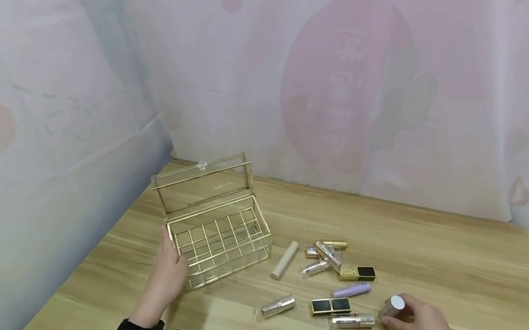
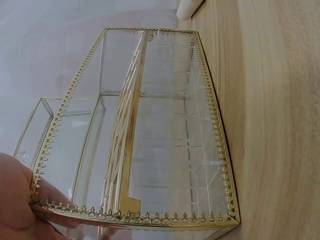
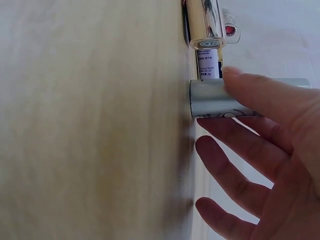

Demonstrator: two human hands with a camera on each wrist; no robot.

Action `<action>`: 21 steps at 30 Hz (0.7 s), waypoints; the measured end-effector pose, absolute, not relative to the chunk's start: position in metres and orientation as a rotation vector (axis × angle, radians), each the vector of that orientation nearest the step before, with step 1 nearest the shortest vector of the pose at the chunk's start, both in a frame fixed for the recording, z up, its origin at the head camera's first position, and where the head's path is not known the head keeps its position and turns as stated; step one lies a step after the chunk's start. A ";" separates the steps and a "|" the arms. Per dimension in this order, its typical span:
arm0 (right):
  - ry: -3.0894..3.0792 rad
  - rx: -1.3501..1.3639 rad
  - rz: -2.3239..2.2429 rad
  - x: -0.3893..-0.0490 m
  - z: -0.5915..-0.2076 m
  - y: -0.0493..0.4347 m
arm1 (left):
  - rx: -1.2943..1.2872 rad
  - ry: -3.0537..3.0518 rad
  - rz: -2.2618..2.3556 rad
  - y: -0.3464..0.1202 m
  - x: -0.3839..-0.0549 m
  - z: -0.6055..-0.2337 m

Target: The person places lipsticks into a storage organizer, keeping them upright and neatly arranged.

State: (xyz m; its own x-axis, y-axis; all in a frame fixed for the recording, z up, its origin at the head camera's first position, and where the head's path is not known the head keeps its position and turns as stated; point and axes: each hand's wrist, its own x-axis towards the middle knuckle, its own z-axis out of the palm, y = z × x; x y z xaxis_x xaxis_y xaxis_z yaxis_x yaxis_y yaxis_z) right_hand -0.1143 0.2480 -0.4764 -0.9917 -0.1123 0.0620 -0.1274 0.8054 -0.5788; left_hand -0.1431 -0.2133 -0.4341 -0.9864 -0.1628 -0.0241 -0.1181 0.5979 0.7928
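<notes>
The wooden table (image 1: pixel 441 241) runs back to a printed cloth (image 1: pixel 233 101) at its far edge, and more cloth borders it on both sides. Toward the left, a gold-trimmed glass box (image 1: pixel 229 262) sits at a slant, with a strip of wood between it and the side cloth. The left hand (image 1: pixel 168 277) grips its left end; its one lid (image 1: pixel 208 185) stands raised along the far side, and one gold grid (image 1: pixel 207 240) divides the inside. The right hand (image 1: pixel 426 326) pinches one silver lipstick tube (image 1: pixel 394 306) between thumb and finger, its other fingers spread; the tube is upright at the right end of the scattered cosmetics, and whether its base touches the wood is hard to tell. A broad stretch of wood lies beyond that hand to the right, another between the cosmetics and the far edge. Nearest the box's right end is one cream tube (image 1: pixel 285 260). Next comes a pile of overlapping tubes (image 1: pixel 328 255), of which four can be made out, with one gold-and-black lipstick (image 1: pixel 358 273) just beside it. Nearer the person lie one lavender tube (image 1: pixel 351 290), one black lipstick with gold trim (image 1: pixel 322 306), and two silver clear-ended lipsticks (image 1: pixel 356 321), one near the black one, the other apart to the left.
</notes>
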 end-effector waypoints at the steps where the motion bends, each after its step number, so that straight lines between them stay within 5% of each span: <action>1: -2.961 0.195 0.949 -0.114 -0.476 0.248 | 0.240 -2.759 -1.370 -0.214 -0.143 -0.434; 21: -2.978 0.193 0.956 -0.116 -0.474 0.247 | 0.131 -2.830 -1.330 -0.227 -0.140 -0.435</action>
State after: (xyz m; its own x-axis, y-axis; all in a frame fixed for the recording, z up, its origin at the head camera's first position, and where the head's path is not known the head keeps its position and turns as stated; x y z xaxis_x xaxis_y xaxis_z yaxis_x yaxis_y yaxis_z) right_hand -0.1156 0.2466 -0.4739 -0.9924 -0.1144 0.0451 -0.1192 0.8063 -0.5793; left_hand -0.1397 -0.2274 -0.4352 -0.9964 -0.0810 -0.0248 -0.0707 0.6352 0.7691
